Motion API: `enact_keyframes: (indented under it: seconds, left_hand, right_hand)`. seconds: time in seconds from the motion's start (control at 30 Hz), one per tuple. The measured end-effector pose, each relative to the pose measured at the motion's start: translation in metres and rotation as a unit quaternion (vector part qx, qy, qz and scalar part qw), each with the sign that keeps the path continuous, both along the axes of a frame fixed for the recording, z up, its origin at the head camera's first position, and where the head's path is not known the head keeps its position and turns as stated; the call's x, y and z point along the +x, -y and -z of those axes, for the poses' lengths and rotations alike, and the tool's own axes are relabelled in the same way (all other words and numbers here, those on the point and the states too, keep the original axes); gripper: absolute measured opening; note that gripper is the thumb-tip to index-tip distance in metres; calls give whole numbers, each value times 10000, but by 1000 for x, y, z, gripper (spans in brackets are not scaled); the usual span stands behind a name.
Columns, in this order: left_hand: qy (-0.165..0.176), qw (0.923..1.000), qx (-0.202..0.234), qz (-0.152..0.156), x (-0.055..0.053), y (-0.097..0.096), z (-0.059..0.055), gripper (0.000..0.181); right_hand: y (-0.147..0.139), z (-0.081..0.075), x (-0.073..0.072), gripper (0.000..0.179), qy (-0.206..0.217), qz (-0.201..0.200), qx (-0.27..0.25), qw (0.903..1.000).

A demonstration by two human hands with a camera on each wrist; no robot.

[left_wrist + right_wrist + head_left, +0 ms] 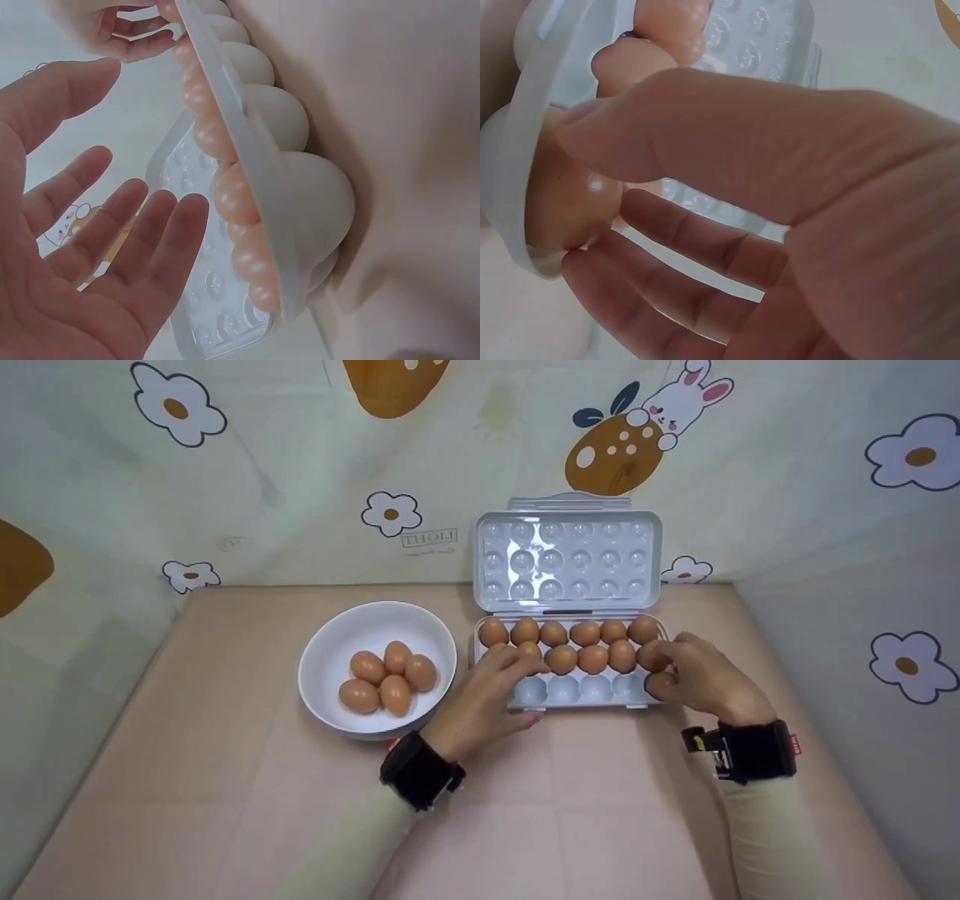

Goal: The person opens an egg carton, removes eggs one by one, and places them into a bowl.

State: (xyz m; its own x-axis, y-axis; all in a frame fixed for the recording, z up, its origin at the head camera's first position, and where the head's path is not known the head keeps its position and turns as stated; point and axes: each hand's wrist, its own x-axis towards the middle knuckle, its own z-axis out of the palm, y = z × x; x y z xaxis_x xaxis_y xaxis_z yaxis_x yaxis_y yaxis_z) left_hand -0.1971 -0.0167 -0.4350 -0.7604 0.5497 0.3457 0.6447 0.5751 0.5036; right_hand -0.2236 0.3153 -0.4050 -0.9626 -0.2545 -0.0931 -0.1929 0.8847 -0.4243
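Observation:
An egg carton point(564, 690) of pale plastic stands unlatched, its eggs in rows at the back and middle. Several cups of the front row show bare. At the right end of that front row, my right hand point(705, 675) holds a brown egg point(660, 685). In the right wrist view the thumb lies on this egg point(574, 199) and the fingertips are at its other side, with the egg sitting in its cup. My left hand point(484, 701) hovers over the carton's left end, partly hiding it. Its fingers point(172, 232) are spread and grip nothing.
Left of the carton, a white bowl point(319, 682) contains several brown eggs point(396, 694). The carton's clear lid point(568, 559) stands raised against the patterned cloth point(300, 472) behind. A pinkish cover point(187, 720) lies over the table.

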Motion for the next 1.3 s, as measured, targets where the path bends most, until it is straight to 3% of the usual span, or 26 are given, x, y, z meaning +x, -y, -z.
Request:
enact_keyframes:
  seconds: [0.2,0.43,0.83,1.0,1.13,1.3]
  left_hand:
    - [-46,10000,-8,49,-1,-1,6,51]
    - [40,10000,-59,61,-2,-1,9,50]
    - [81,9999,-64,-60,-3,1,7,51]
    - [59,9999,114,-70,-5,1,6,49]
    - [-83,9991,418,-37,-6,1,6,43]
    - [-194,9970,746,8,-8,2,5,38]
  right_hand:
    - [-1,5,-3,15,-239,-145,15,9996]
    - [3,8,-3,11,-338,107,87,9993]
    - [7,13,-3,23,-628,160,39,9979]
    - [3,7,-2,19,-791,180,-59,9967]
    - [4,1,-1,13,-1181,30,-186,9928]
    - [12,-8,2,6,-1344,-100,-681,9885]
